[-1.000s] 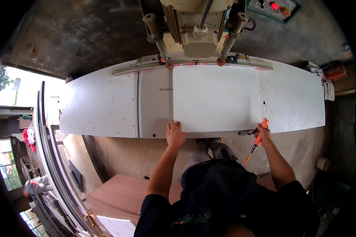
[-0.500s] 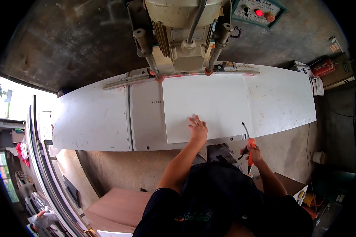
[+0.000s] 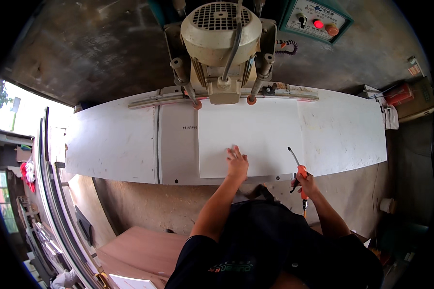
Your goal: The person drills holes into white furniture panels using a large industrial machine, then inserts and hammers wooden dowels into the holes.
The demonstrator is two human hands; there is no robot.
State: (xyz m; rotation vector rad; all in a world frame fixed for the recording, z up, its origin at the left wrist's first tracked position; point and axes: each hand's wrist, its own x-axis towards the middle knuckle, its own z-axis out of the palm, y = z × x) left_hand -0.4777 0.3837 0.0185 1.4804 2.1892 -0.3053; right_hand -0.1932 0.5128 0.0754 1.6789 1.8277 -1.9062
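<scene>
One white panel (image 3: 260, 135) lies midway along the table (image 3: 111, 144), almost reaching its near edge; our left hand (image 3: 237, 167) rests on it, fingers spread, while our right hand (image 3: 306, 185) clasps an orange air gun (image 3: 301, 171) beside its near right corner.

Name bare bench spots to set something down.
Free: worktable left of the dark seam; also right of the white board. Crowded: the board's front, left hand on it, right hand gripping the orange air gun near its corner; its rear, at the motor.
</scene>
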